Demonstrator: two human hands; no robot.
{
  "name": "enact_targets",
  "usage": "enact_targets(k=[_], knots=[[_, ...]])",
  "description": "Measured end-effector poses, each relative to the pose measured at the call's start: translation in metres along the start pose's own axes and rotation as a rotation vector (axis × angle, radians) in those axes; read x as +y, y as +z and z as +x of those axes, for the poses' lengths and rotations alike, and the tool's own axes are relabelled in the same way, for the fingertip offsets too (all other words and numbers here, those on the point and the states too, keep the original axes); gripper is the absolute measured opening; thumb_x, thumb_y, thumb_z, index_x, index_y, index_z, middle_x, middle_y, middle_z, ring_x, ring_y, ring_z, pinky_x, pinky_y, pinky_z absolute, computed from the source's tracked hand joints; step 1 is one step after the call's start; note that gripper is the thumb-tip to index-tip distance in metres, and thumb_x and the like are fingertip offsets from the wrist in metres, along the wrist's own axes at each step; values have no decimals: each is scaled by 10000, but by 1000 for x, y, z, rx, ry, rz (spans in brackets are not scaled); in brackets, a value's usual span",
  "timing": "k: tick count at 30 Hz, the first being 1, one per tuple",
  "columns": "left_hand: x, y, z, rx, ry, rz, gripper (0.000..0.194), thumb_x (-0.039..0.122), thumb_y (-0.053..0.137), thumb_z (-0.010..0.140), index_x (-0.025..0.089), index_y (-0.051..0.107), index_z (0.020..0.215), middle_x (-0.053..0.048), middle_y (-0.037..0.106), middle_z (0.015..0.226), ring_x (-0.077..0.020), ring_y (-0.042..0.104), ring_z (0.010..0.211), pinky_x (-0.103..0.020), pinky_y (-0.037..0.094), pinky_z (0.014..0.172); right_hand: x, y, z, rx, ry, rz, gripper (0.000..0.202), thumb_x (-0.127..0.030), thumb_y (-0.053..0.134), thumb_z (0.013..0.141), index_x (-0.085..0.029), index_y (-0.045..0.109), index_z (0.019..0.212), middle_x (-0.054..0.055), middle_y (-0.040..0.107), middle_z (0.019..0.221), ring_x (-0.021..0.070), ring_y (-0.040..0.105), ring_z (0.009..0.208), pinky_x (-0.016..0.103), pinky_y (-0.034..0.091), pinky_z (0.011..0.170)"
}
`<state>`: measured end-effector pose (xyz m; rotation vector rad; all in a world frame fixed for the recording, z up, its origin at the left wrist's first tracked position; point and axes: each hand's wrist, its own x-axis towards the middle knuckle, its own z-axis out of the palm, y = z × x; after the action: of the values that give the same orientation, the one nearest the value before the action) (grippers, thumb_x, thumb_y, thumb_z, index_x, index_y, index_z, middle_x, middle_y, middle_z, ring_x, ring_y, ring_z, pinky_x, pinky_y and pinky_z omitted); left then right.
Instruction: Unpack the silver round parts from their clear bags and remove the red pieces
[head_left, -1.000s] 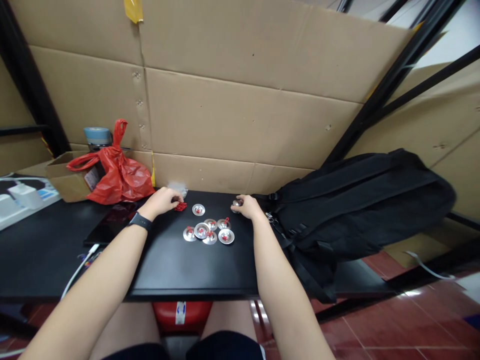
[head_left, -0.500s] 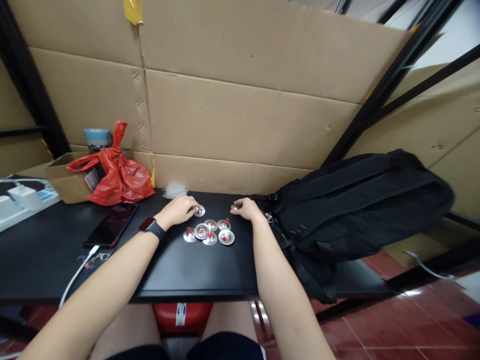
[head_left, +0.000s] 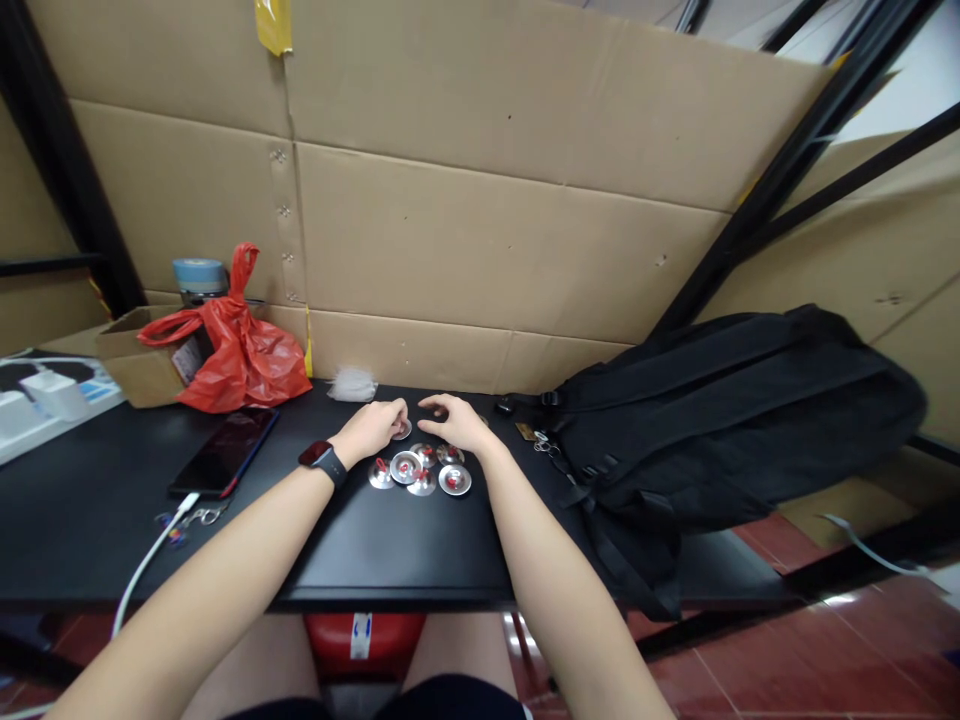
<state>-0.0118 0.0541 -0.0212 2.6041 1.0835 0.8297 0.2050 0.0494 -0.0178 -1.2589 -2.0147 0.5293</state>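
Observation:
My left hand (head_left: 379, 425), wearing a dark watch (head_left: 322, 460), is closed on the edge of a small silver finger cymbal (head_left: 404, 431), partly hidden by the fingers. Just right of it, my right hand (head_left: 454, 422) holds nothing; its thumb and fingers are apart. Nearer to me lies a cluster of several more finger cymbals (head_left: 406, 468) with red loops, some overlapping. One finger cymbal (head_left: 454, 481) sits at the cluster's right side, hollow face up. Behind my right wrist another is mostly hidden.
A black backpack (head_left: 735, 400) lies on the right of the black table (head_left: 397, 550). At left are a phone (head_left: 225, 452) with a white cable, a red plastic bag (head_left: 244, 350), a cardboard box and a power strip (head_left: 60, 410). Clear plastic (head_left: 352, 384) lies by the cardboard wall.
My right hand has let go of the finger cymbal at the right and moved left, toward my left hand. My left hand has shifted slightly right and covers more of its cymbal.

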Motion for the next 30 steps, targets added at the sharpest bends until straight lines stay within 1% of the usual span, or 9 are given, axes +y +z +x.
enact_targets(k=[4, 8, 11, 15, 18, 20, 22, 25, 30], knots=[[-2, -3, 1, 129, -42, -305, 173, 76, 520, 787, 201, 501, 906, -1, 622, 805, -136, 616, 735, -243, 459, 679, -7, 12, 0, -55, -22, 289, 639, -320, 848, 650, -217, 621, 1239, 104, 665, 1230, 210, 683, 970, 346, 572, 815], [3, -9, 2, 190, -105, -664, 188, 155, 576, 808, 199, 442, 931, -5, 604, 850, -122, 650, 769, -246, 507, 717, -19, 21, 0, -55, -32, 515, 580, -341, 836, 666, -194, 634, 1189, 112, 691, 1187, 196, 720, 888, 352, 592, 827], [11, -12, 3, 205, -118, -734, 216, 184, 606, 804, 201, 433, 933, -1, 595, 861, -114, 656, 770, -245, 518, 731, -29, 24, 0, -38, -48, 535, 602, -351, 850, 650, -185, 635, 1187, 110, 703, 1166, 195, 723, 871, 355, 591, 849], [9, -25, 2, 216, -76, -539, 162, 211, 595, 828, 202, 460, 916, -15, 625, 868, -134, 663, 780, -260, 522, 734, -30, 15, 1, 52, -51, 390, 545, -364, 828, 677, -191, 650, 1162, 89, 719, 1101, 177, 709, 796, 321, 590, 762], [-12, -43, -3, 252, -69, -210, 105, 199, 590, 820, 203, 505, 880, -20, 660, 837, -154, 661, 780, -271, 506, 747, -14, -6, 1, 151, 13, 86, 466, -321, 813, 691, -191, 684, 1120, 80, 727, 1040, 177, 688, 751, 329, 567, 750], [-30, -54, -9, 219, -89, -119, 142, 216, 620, 793, 206, 524, 897, -8, 672, 800, -158, 664, 737, -264, 500, 724, 2, -25, -1, 215, 72, -151, 425, -263, 826, 667, -158, 716, 1064, 113, 726, 1043, 224, 689, 873, 360, 534, 855], [-45, -59, -15, 180, -120, -98, 167, 261, 643, 779, 208, 538, 898, -11, 693, 791, -167, 673, 717, -260, 502, 711, 19, -41, -5, 190, 182, -287, 391, -245, 829, 660, -144, 740, 1028, 133, 735, 1036, 263, 684, 962, 358, 510, 890], [-54, -59, -19, 136, -140, -118, 190, 319, 642, 780, 208, 562, 912, -23, 725, 817, -174, 691, 745, -257, 513, 724, 37, -55, -11, 88, 351, -349, 353, -255, 827, 675, -129, 758, 997, 132, 757, 966, 275, 704, 935, 328, 511, 831], [-50, -49, -17, 112, -118, -127, 168, 310, 624, 782, 197, 588, 901, -24, 727, 791, -179, 701, 766, -263, 513, 747, 50, -55, -13, 17, 396, -343, 395, -260, 818, 698, -124, 749, 1063, 133, 757, 1037, 264, 705, 993, 304, 503, 858]])
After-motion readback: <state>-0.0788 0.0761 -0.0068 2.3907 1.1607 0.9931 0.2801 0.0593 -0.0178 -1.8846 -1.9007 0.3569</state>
